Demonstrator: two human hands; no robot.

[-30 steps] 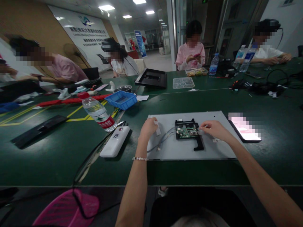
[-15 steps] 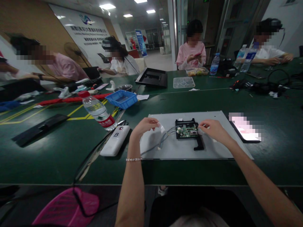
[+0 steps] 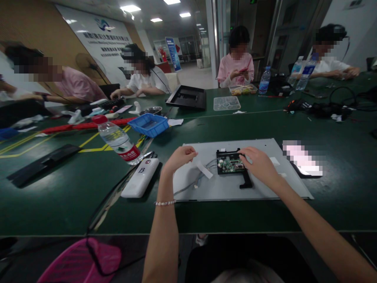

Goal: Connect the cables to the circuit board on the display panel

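Observation:
A grey metal panel [image 3: 265, 184] lies flat on the green table in front of me. A green circuit board [image 3: 228, 164] in a black bracket sits on its middle, with grey wires [image 3: 206, 167] running off to the left. My left hand [image 3: 178, 157] is closed in a pinch on a strip of white tape [image 3: 204, 169] that trails down towards the wires. My right hand [image 3: 257, 165] rests on the right edge of the circuit board, fingers curled down onto it; I cannot make out anything in them.
A white power bank [image 3: 140, 177] and a lying water bottle [image 3: 118, 141] are left of the panel. A phone [image 3: 302, 163] lies to its right. A blue tray [image 3: 149, 124] and black frames stand further back. Other people sit round the table. A pink basket [image 3: 82, 263] is below the edge.
My left hand has lifted the white tape strip off the panel and pulled it left. My right hand has slid left from the panel onto the circuit board's right edge.

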